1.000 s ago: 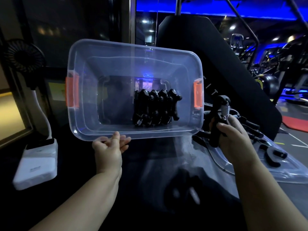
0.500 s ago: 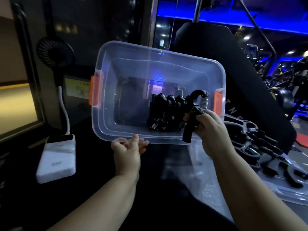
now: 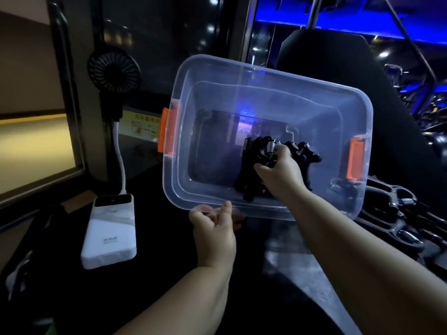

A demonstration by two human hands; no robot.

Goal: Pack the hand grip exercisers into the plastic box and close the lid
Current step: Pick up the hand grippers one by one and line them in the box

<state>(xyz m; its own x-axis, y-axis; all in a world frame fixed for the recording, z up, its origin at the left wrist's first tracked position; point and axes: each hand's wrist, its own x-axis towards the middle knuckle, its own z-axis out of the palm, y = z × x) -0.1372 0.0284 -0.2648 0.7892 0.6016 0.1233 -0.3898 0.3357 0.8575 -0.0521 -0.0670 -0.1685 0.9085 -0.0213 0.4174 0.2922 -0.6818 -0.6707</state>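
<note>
Left hand (image 3: 214, 234): bare; no glove, ring or other item visible on the parts in view.
Left forearm: bare from wrist to the bottom frame edge; no sleeve, watch or band in view.
Right hand (image 3: 281, 174): bare; no glove or ring visible on the parts in view.
Right forearm: bare from wrist to the right frame edge; no sleeve, watch or band in view.
Markings: no tattoo, tape or label discernible in the dim light.
</note>
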